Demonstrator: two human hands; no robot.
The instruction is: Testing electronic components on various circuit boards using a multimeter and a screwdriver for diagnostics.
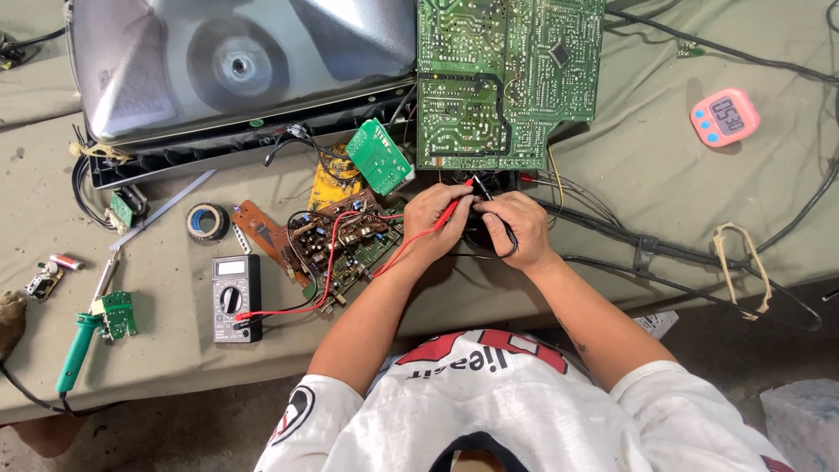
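Head cam, looking down at bench. I see both hands together just below the big green circuit board (507, 79), near its bottom edge. Left hand (434, 220) is clenched on the red probe (452, 210), tip aimed up toward the board edge. Right hand (517, 229) grips the black probe (482, 190), its tip just beside the red one. Fingers nearly touching, can't tell exactly what the tips contact, too dark under there.

Red lead (350, 288) runs left across a brown board w/ components (341, 245) down to the multimeter (236, 297), which lies flat near the table's front edge. Small green board (378, 157) sits tilted above the brown one. Tape roll (207, 220) left of that. Soldering iron w/ green handle (77, 350) far left. TV tube (236, 61) face down at top left. Pink timer (724, 116) well apart on the right. Black cables (664, 253) trail off right of the hands.
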